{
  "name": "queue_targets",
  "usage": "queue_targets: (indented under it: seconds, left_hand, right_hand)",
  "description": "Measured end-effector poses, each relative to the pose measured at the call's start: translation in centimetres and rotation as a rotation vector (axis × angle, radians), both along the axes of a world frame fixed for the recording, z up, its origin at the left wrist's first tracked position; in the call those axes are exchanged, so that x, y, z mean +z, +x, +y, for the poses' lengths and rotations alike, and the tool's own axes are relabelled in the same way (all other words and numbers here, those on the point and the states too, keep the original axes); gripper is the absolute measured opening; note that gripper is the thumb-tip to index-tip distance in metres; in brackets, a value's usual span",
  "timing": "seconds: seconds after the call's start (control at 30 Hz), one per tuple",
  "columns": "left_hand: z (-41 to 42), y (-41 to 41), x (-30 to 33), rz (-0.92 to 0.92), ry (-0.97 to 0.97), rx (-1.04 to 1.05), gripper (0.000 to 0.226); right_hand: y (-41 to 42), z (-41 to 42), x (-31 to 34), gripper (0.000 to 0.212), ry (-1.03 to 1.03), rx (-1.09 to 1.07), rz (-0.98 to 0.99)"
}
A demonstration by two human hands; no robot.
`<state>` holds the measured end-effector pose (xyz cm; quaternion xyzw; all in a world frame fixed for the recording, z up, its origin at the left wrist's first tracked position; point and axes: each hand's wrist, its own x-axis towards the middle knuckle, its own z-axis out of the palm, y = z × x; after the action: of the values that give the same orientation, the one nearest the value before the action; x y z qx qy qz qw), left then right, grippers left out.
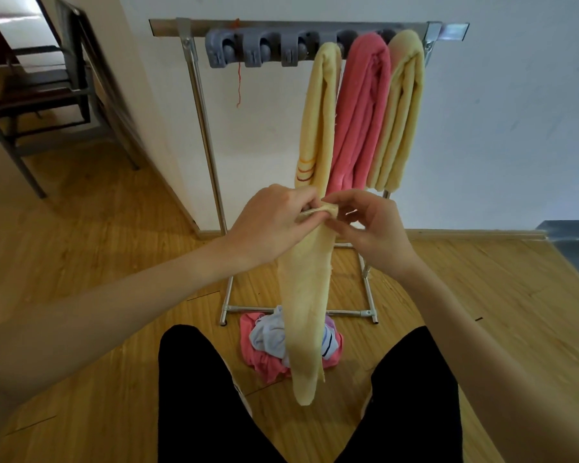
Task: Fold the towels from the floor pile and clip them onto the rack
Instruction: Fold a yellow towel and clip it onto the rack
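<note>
A long pale yellow towel [305,312] hangs folded lengthwise from my hands in front of the rack. My left hand [274,222] grips its top end. Fingers of my right hand [368,228] pinch the same top edge from the right. The metal rack [201,105] stands against the white wall, with a grey row of clips [258,50] on its top bar. Three towels hang clipped at the right: a yellow one with stripes [318,128], a pink one [361,111] and another yellow one [401,111]. The floor pile [264,342], pink and white cloth, lies at the rack's foot.
A dark metal chair [44,95] stands at the left on the wooden floor. My legs in black trousers [194,396] are on either side of the pile. A grey object [575,248] sits at the right edge by the wall.
</note>
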<state>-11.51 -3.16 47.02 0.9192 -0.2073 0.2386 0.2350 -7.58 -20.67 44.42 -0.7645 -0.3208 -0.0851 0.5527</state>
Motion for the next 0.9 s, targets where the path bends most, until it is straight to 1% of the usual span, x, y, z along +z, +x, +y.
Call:
queue_targets:
  seconds: [0.07,0.2,0.23,0.27,0.3,0.33,0.4,0.43,0.47,0.5,0.53,0.57,0.63,0.73,0.8,0.9]
  left_hand:
    - [-0.4,0.2,0.7,-0.035,-0.012,-0.018,0.021]
    - [-0.3,0.0,1.3,-0.139,-0.078,-0.079,0.019]
    - [-0.1,-0.1,1.0,-0.155,-0.083,-0.090,0.022]
    - [0.2,-0.2,0.5,-0.170,-0.083,-0.085,0.030]
    - [0.5,-0.4,-0.3,-0.171,-0.092,-0.060,0.043]
    - [0.9,-0.5,-1.4,-0.143,-0.121,-0.013,0.058]
    - [1.7,-0.6,-4.4,0.028,-0.199,0.127,0.084]
    - [2.1,-0.6,-6.1,0.162,-0.225,0.184,0.091]
    - [2.5,-0.6,-7.9,0.304,-0.252,0.210,0.092]
    - [2.9,-0.5,-9.9,0.434,-0.295,0.201,0.088]
    - [3.2,-0.4,-11.7,0.531,-0.344,0.166,0.079]
    - [3.4,-0.3,-13.3,0.589,-0.383,0.127,0.068]
    - [3.3,0.0,-15.7,0.637,-0.438,0.087,0.048]
    - [2.8,0.7,-18.8,0.681,-0.496,0.122,0.020]
    - [2.5,1.1,-20.7,0.719,-0.520,0.147,0.011]
    - [1.6,1.1,-22.2,0.789,-0.583,0.128,0.013]
  right_hand:
    - [0.5,0.0,0.3,0.024,0.022,-0.047,-0.039]
    - [1.1,0.3,1.2,0.022,0.111,-0.036,0.032]
    - [1.3,0.4,1.3,0.024,0.115,-0.055,0.048]
    - [1.5,0.5,1.2,0.025,0.117,-0.078,0.066]
    - [1.7,0.6,1.1,0.026,0.119,-0.103,0.088]
    - [1.9,0.6,0.9,0.025,0.121,-0.123,0.115]
    - [2.2,0.8,0.7,0.024,0.133,-0.153,0.174]
    - [2.2,0.9,0.6,0.024,0.137,-0.159,0.202]
    - [2.2,1.1,0.6,0.024,0.142,-0.158,0.225]
    - [2.1,1.3,0.7,0.024,0.144,-0.155,0.241]
    - [2.0,1.6,0.8,0.025,0.150,-0.148,0.255]
    - [1.9,1.7,0.9,0.025,0.158,-0.145,0.267]
    - [1.9,1.9,1.3,0.025,0.186,-0.140,0.287]
    - [2.0,1.9,2.0,0.025,0.269,-0.136,0.333]
    - [1.9,1.7,2.4,0.024,0.334,-0.147,0.376]
    - [1.9,0.9,3.0,0.021,0.498,-0.156,0.473]
